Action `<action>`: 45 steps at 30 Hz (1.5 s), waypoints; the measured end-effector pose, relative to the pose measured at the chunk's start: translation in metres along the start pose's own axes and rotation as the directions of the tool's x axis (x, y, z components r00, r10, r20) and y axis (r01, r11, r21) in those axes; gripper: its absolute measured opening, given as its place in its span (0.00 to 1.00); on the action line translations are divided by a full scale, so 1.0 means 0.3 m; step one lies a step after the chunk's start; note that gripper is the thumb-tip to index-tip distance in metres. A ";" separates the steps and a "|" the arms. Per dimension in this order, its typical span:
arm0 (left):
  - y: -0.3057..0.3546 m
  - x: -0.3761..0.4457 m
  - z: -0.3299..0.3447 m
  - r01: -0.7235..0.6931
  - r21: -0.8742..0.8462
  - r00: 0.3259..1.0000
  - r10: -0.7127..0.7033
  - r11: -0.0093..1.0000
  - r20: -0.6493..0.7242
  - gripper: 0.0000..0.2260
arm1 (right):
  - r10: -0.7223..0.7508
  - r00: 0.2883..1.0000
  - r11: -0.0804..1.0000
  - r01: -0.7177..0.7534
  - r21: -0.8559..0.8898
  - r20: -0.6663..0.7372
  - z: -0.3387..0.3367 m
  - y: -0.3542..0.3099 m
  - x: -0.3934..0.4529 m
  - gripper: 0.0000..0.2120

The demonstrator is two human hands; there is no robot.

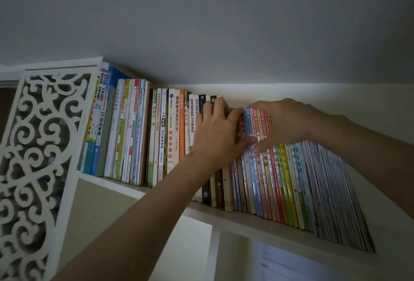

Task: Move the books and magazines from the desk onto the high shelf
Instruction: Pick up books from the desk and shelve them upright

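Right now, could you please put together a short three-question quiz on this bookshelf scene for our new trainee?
1. True or false: the right hand holds nothing.
2. Which lies furthest right on the white high shelf? A) thick white exam guides B) the dense stack of thin magazines C) the orange-spined book
3. What stands at the shelf's left end?

Key
1. False: it grips the tops of the thin pastel-spined books; the left hand presses beside them.
2. B
3. A white carved scrollwork panel.
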State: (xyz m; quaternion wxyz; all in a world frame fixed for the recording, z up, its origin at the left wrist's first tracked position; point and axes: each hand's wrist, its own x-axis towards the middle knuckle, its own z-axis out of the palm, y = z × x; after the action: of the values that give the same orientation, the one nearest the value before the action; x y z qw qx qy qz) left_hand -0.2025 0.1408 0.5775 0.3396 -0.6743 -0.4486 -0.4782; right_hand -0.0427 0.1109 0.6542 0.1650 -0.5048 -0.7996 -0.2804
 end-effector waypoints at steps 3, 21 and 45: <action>-0.009 0.002 0.005 -0.026 0.010 0.999 0.026 1.000 -0.026 0.33 | -0.022 0.999 0.999 0.023 0.043 -0.028 0.006 0.010 -0.011 0.44; 0.161 -0.220 0.097 0.207 -0.227 0.937 -0.260 0.952 -0.233 0.19 | 0.107 0.989 0.994 -0.107 0.006 -0.103 -0.013 0.065 -0.111 0.61; 0.373 -0.184 -0.231 0.298 -0.629 0.869 -0.477 0.718 -0.133 0.02 | 0.204 0.965 0.914 -0.129 0.384 -0.162 0.031 0.233 -0.372 0.26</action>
State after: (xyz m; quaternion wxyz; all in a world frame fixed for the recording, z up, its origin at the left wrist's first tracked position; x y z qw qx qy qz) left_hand -0.1297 0.0228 0.5434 0.0650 -0.5587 -0.3561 -0.7462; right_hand 0.0691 0.0600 0.6056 0.3593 -0.5007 -0.7714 -0.1585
